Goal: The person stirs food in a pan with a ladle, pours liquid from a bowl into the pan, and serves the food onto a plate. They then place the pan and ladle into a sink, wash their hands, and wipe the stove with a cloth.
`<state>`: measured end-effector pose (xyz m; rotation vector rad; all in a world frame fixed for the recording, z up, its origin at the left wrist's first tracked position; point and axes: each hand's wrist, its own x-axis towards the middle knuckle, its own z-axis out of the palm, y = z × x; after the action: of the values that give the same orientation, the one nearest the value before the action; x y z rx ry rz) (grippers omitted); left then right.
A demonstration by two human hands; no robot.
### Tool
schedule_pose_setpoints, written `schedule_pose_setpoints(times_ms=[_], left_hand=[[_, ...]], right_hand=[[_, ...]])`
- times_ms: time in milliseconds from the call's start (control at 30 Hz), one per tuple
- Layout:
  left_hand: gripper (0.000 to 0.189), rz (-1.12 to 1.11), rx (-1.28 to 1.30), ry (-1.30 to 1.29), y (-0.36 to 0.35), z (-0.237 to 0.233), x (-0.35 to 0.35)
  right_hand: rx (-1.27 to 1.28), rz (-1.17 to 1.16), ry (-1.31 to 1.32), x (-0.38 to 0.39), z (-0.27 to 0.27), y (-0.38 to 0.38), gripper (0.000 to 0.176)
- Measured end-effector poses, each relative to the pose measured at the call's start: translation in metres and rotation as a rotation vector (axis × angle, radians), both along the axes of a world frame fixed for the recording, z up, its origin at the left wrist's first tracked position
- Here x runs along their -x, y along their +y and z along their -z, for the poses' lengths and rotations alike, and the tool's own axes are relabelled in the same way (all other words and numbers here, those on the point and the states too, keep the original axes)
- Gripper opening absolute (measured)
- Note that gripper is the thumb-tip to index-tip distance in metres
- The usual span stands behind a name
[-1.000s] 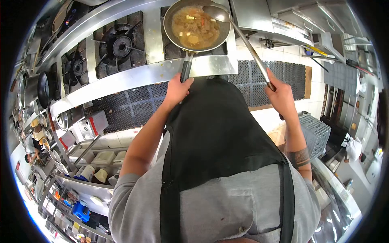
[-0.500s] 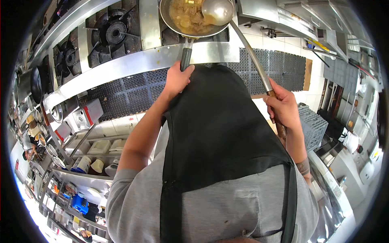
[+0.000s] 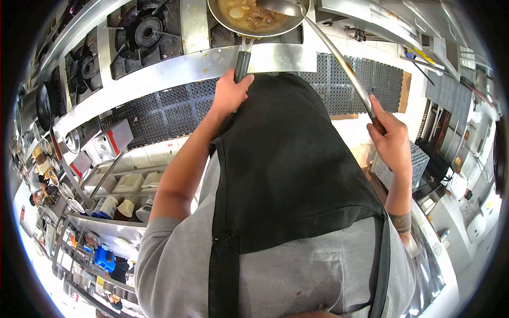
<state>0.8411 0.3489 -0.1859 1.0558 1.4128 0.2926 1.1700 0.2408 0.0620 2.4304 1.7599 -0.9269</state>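
My left hand [image 3: 231, 91] is closed around the dark handle of a frying pan [image 3: 243, 66], which sits on the stove at the top of the view. In the pan lies a brown, saucy stew [image 3: 260, 20] with chunks in it; the pan's far side is cut off by the frame. My right hand [image 3: 392, 139] grips the wooden end of a long metal ladle [image 3: 339, 58]. The ladle's bowl [image 3: 281, 7] is tilted over the pan's right half, at the food.
Two gas burners [image 3: 148, 32] stand left of the pan, along a steel stove edge [image 3: 159, 69]. Perforated black mats [image 3: 366, 85] cover the floor. A grey crate [image 3: 411, 164] is beyond my right hand. Shelves with white tubs [image 3: 129, 183] stand at left; another person [image 3: 457, 183] is far right.
My right hand has moved right, and the ladle's bowl has turned from facing up to tilted on its side. The pan and my left hand sit slightly higher in view.
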Motion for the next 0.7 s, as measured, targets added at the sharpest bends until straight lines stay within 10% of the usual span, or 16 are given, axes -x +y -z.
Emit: schedule_pose_setpoints(times_ms=[700], left_hand=[[0.033, -0.006, 0.002, 0.01, 0.0, 0.008, 0.006]], right_hand=[[0.035, -0.086, 0.103, -0.005, 0.006, -0.001, 0.069]])
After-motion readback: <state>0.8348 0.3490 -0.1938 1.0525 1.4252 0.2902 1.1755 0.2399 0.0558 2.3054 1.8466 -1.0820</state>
